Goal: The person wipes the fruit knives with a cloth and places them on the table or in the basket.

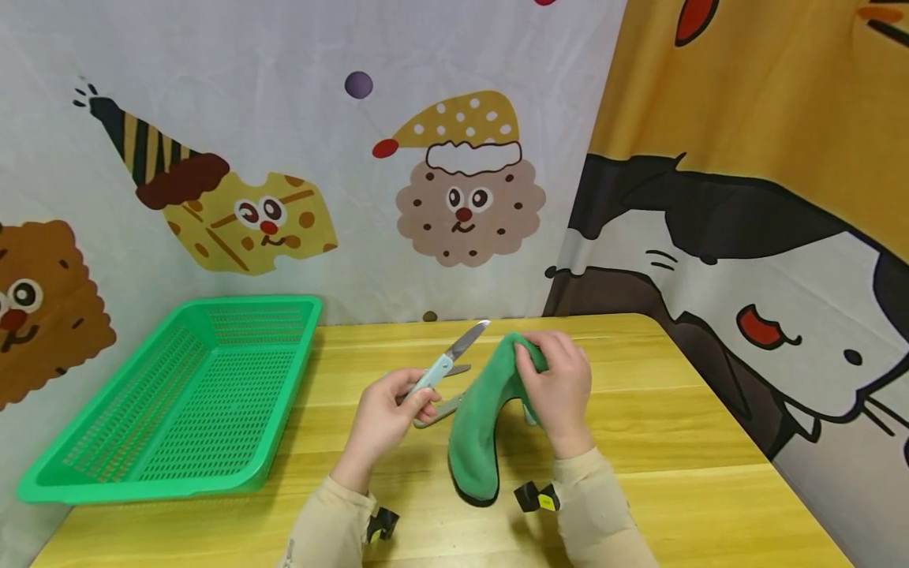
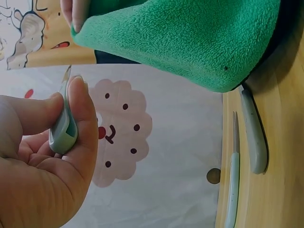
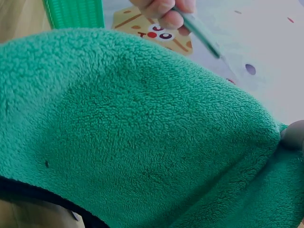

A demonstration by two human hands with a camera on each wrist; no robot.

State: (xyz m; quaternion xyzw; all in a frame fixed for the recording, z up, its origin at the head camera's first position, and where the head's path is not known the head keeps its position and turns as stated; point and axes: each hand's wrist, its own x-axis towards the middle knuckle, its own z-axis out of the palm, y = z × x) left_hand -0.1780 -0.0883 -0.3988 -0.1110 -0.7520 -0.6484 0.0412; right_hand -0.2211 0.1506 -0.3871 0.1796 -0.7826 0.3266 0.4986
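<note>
My left hand [image 1: 383, 414] pinches the pale blue handle of a small knife [image 1: 444, 368] between thumb and fingers. Its blade points up and to the right in the head view; a slot runs along the handle in the left wrist view. A green fleecy cloth [image 1: 477, 442] with a dark edge hangs from my right hand [image 1: 561, 383], whose thumb and fingers pinch its upper end. Knife and cloth are apart. Behind the cloth, a grey-handled utensil [image 2: 256, 137] and a slim utensil [image 2: 234, 185] with a pale handle and metal end lie on the table, partly hidden.
To the left, a green plastic basket [image 1: 287, 430] with slotted walls stands on the wood-grain table [image 1: 682, 465]. A curtain [image 1: 341, 142] printed with cartoon figures hangs behind the table and along its right side.
</note>
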